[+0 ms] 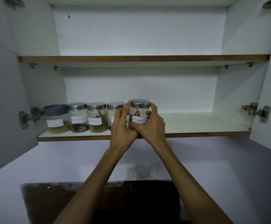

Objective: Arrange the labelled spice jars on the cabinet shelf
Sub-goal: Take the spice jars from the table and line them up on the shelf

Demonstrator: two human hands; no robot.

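Two bare forearms rise from the bottom edge toward the open cabinet. The left hand (122, 125) and the right hand (152, 123) meet around one jar — the held cinnamon jar (139, 114) — each grip closed on it: fingers curl round its sides, fingertips reach up to the steel lid and the thumbs press low on its front. The jar stands upright, long axis vertical, its base at the front of the lower shelf (196, 125), and its white label reading "Cinnamon" faces the camera. Dark sticks show through the glass.

To its left stand four more jars in a row, all upright with labels forward — five in all. The grey-lidded jar (56, 118) at the far left holds tan powder at the bottom. Next, the black pepper jar (78, 118) has dark grains low inside. The second cinnamon jar (97, 118) holds brown bark pieces. The fourth jar (113, 113) is half hidden behind the left hand; its label and contents cannot be read.

The upper shelf (144, 58) spans the cabinet above. On the wall below is a double socket (142, 172).
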